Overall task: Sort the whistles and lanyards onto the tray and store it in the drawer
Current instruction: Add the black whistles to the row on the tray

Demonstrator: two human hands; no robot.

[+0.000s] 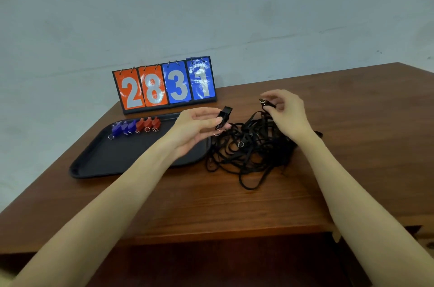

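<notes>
head view, left hand: our left hand (pixel 199 126) is raised above the tray's right end, thumb and fingers pinching a black whistle (pixel 223 117); a small metal ring hangs under the fingertips.
head view, right hand: our right hand (pixel 285 114) is lifted to the right of the left one, fingertips pinching a lanyard clip (pixel 266 103) whose black strap drops down into the pile below.
lanyards: a tangled heap of black lanyards (pixel 249 153) lies on the table between and beneath our two hands, touching the tray's right edge; one ring shows in the tangle.
tray: the dark tray (pixel 112 157) lies under and left of our left forearm.
sorted whistles: blue whistles (pixel 123 127) and red whistles (pixel 148 124) sit in a row on the tray's far side, left of our left hand.
scoreboard: a flip scoreboard (pixel 165 84) reading 2 8 3 1 stands beyond the tray.
table: the wooden table (pixel 211 204) carries everything.
</notes>
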